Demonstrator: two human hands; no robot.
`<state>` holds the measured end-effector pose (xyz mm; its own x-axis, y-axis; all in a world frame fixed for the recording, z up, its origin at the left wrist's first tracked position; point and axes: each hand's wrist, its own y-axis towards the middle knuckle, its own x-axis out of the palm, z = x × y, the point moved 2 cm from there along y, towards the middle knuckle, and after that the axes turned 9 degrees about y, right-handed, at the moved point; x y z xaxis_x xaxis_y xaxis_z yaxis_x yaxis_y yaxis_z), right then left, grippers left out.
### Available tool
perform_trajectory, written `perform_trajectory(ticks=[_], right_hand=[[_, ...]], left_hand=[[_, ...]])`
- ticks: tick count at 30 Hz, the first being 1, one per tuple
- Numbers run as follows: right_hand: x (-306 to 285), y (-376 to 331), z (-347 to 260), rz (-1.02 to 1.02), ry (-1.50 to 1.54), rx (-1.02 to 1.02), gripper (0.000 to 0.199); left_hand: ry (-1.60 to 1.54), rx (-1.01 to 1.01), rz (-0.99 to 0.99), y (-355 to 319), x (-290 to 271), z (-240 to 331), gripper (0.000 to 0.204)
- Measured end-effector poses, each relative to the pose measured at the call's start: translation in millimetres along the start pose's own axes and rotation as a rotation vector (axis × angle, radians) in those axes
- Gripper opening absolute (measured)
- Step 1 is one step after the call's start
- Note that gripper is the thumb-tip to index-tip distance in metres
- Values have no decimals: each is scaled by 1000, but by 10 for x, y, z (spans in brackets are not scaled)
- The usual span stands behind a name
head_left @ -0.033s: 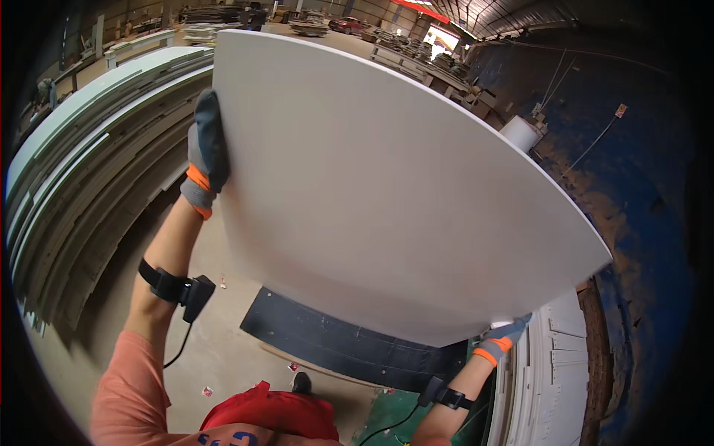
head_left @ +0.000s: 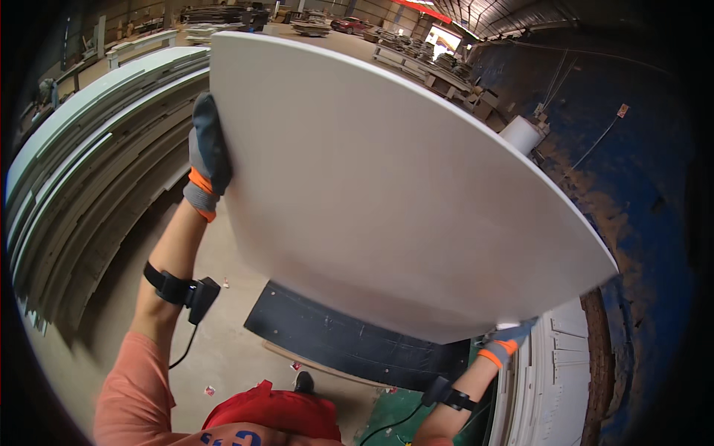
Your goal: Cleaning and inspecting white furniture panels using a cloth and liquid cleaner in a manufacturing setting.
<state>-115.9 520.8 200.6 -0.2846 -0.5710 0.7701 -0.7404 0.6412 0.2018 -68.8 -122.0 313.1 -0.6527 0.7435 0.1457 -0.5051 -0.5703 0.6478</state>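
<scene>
Head view: large white panel [head_left: 394,186] held up off the floor, tilted, filling mid-frame. Left hand [head_left: 207,152] in a grey glove with orange cuff is clamped on its left edge; right hand [head_left: 509,343], same glove, grips the lower right corner. Hands far apart.

Risks, as I judge them: panel blocks forward sight, so a trip on the dark board [head_left: 349,338] on the floor; the corner could clip the blue wall [head_left: 632,193] or the stacked white boards [head_left: 82,186].

Signs: small orange-and-white tag [head_left: 622,110] on the wall. White roll [head_left: 523,134] behind the panel.
</scene>
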Motion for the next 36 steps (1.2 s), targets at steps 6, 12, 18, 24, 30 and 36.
perform_trajectory(ticks=[6, 12, 18, 24, 30, 36], right_hand=[[-879, 158, -1244, -243, -676, -630, 51], [-1488, -1455, -1724, -157, -1155, -506, 53], [-1826, -2676, -831, 279, -409, 51, 59], [-3212, -2891, -347, 619, -363, 297, 63], [-3119, -2589, -720, 896, -611, 62, 75], [-3573, -2372, -1386, 565, -223, 73, 73]], left_hand=[[-455, 135, -22, -788, -384, -441, 50], [-857, -913, 80, -2190, -753, 332, 55], [-709, -1166, -159, -3389, -1547, -297, 54], [-438, -1227, -373, -4728, -2254, -1635, 52], [-376, -1270, -377, -4972, -2915, -2114, 46], [546, -806, -820, -4290, -2958, -1226, 59]])
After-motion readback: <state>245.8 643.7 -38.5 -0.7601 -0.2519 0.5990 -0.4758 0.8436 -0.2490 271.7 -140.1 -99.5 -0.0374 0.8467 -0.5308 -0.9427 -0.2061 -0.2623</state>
